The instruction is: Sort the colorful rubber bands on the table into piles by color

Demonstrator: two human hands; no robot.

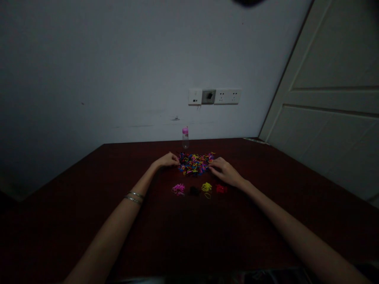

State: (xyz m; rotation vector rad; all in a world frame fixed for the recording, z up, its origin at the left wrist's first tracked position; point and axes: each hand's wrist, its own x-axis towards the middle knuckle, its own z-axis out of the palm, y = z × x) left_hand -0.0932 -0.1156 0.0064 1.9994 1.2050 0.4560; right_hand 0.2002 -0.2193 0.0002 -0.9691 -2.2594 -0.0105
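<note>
A mixed pile of small colourful bands (pixel 195 162) lies on the dark red table (pixel 183 236). My left hand (pixel 169 159) is at the pile's left edge, its fingers closed together; what they hold, if anything, is too small to name. At the right edge my right hand (pixel 222 170) touches the bands, its thumb and fingers close together around something I cannot make out. Nearer to me sit separate small heaps in a row: pink (pixel 179 189), black (pixel 194 191), yellow (pixel 206 187) and red (pixel 220 189).
Behind the pile stands a small clear bottle with a pink top (pixel 185 137). The pale wall carries sockets and switches (pixel 214 96). A white panelled door (pixel 328 98) is at the right. The table's front edge runs along the bottom.
</note>
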